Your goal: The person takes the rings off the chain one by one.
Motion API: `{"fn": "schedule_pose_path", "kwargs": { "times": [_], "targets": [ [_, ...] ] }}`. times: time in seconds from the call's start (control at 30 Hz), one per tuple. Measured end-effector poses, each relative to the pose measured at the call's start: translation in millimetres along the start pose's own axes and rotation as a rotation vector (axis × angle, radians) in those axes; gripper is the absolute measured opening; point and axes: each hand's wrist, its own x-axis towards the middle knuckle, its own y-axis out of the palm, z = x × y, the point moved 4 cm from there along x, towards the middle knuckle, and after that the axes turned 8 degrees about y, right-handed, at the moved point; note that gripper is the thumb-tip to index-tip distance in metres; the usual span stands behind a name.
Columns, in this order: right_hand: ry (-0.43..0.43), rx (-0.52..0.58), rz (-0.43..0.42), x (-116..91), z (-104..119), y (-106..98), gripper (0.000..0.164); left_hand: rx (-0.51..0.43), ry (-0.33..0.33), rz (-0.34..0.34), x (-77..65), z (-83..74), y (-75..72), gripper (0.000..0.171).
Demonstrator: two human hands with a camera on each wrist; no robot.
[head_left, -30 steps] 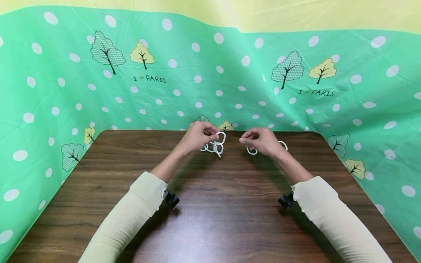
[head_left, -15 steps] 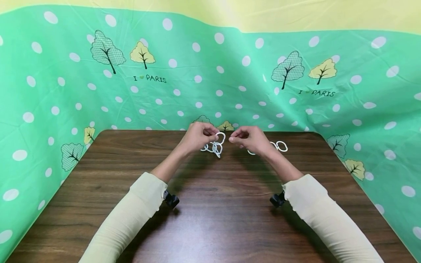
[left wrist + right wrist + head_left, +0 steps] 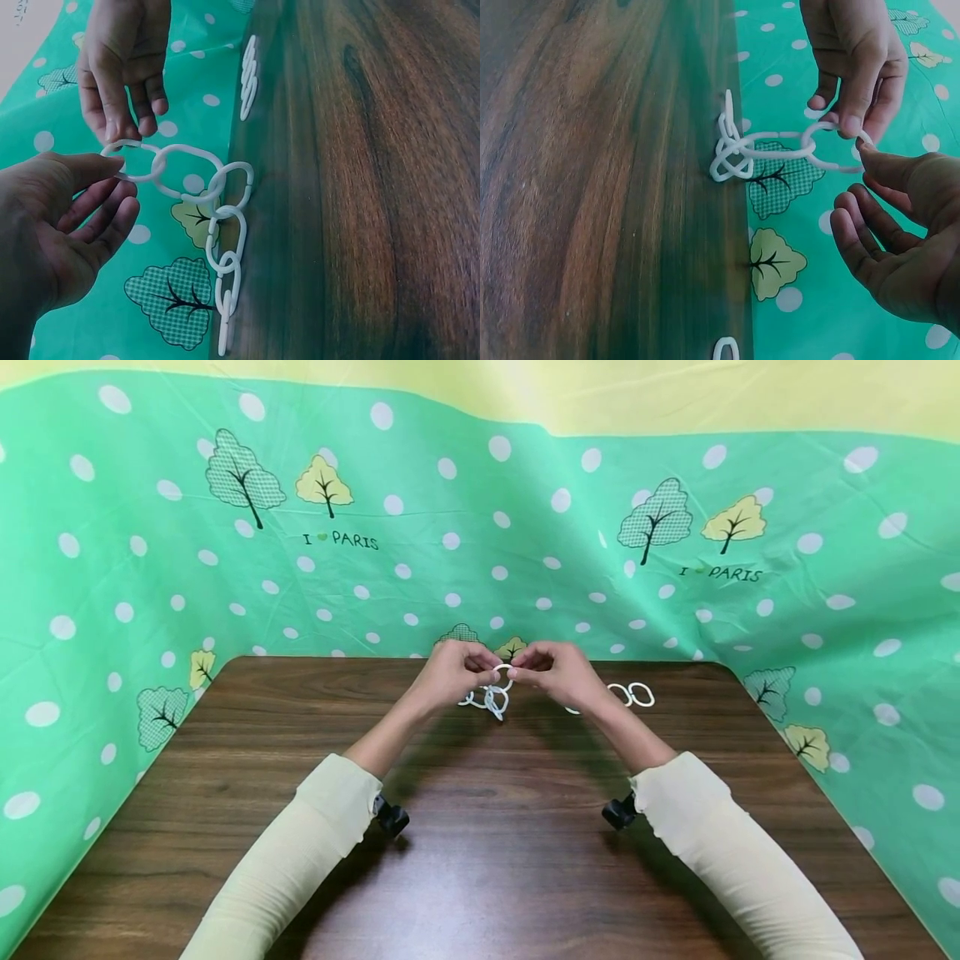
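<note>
A chain of white plastic links (image 3: 243, 232) hangs and trails at the table's far edge, between my hands. My left hand (image 3: 452, 673) pinches its end link (image 3: 139, 178) between thumb and fingers. My right hand (image 3: 561, 675) pinches the same link from the other side, its thumb and index finger at the rim; the remaining fingers are loosely bent. A gap shows in the side of that link in the right wrist view. The chain's lower links bunch near the tabletop beneath my left hand, partly overlapping.
More white links (image 3: 641, 684) lie on the brown wooden table (image 3: 480, 860) to the right, one partly hidden by my right hand. A green dotted cloth (image 3: 480, 560) rises behind the table and along its sides.
My right hand has moved left, away from the loose links, and now meets the end link held by my left hand. The left hand has stayed nearly still.
</note>
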Motion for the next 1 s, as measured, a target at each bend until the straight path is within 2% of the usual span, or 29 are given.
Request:
{"fn": "schedule_pose_path", "kwargs": {
  "times": [0.5, 1.0],
  "targets": [
    [-0.019, 0.012, -0.005, 0.0, 5.2, 3.5, 0.021, -0.011, 0.010, 0.005, 0.1, -3.2, 1.3, 0.013],
    [0.026, 0.064, -0.010, -1.7, 1.9, 4.0, 0.020, -0.004, -0.007, -0.004, -1.6, 1.7, 1.7, 0.015]
  ]
}}
